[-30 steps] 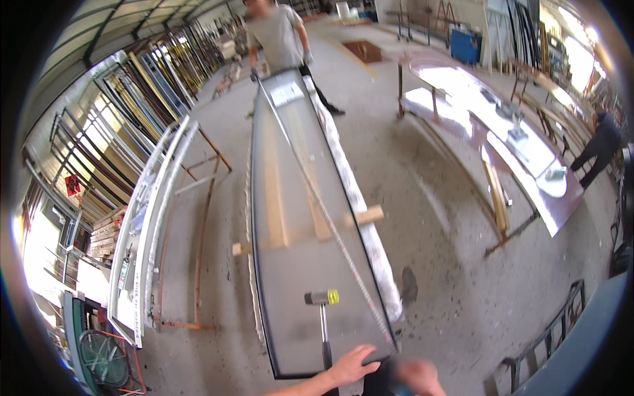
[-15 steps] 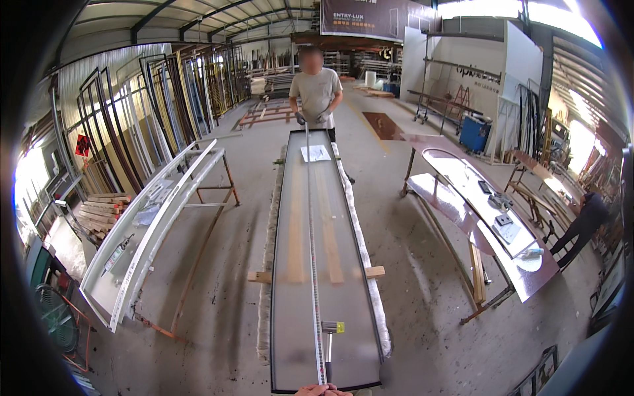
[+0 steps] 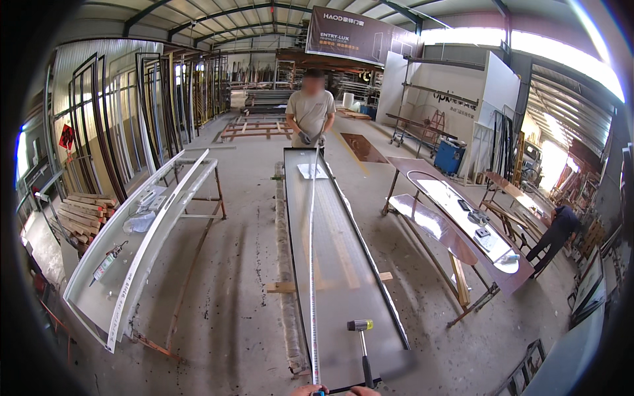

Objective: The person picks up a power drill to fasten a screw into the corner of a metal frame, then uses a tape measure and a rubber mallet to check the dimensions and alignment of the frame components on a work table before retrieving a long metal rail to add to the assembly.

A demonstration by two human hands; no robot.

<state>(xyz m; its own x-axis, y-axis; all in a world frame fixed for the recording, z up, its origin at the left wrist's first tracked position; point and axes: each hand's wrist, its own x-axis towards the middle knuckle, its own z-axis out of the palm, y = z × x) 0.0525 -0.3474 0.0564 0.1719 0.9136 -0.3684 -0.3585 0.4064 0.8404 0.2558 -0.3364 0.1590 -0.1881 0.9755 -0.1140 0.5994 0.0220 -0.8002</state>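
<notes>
A long steel tape measure blade (image 3: 313, 277) runs lengthwise over a dark-framed glass panel (image 3: 337, 303). My left hand (image 3: 305, 391), partly cut off by the lower edge, is closed at the blade's near end, beside a small blue part. To its right, my right hand (image 3: 363, 391) shows only its top, close to a mallet's handle; its fingers are hidden. The mallet (image 3: 360, 325), with a black and yellow-green head, lies on the glass. At the panel's far end a co-worker (image 3: 309, 109) in gloves holds the blade's other end.
On the left, a rack (image 3: 214, 188) carries a long pale strip (image 3: 162, 218) and a sealant tube (image 3: 105, 264). A table (image 3: 518, 282) with a panel and tools stands right. A wooden bar (image 3: 281, 288) juts out beneath the glass panel. Another person (image 3: 557, 231) bends at far right.
My hands, close together before, are now apart, the right one farther right. The view has shifted, so the panel and mallet appear farther right. The co-worker's hands have changed position at the far end.
</notes>
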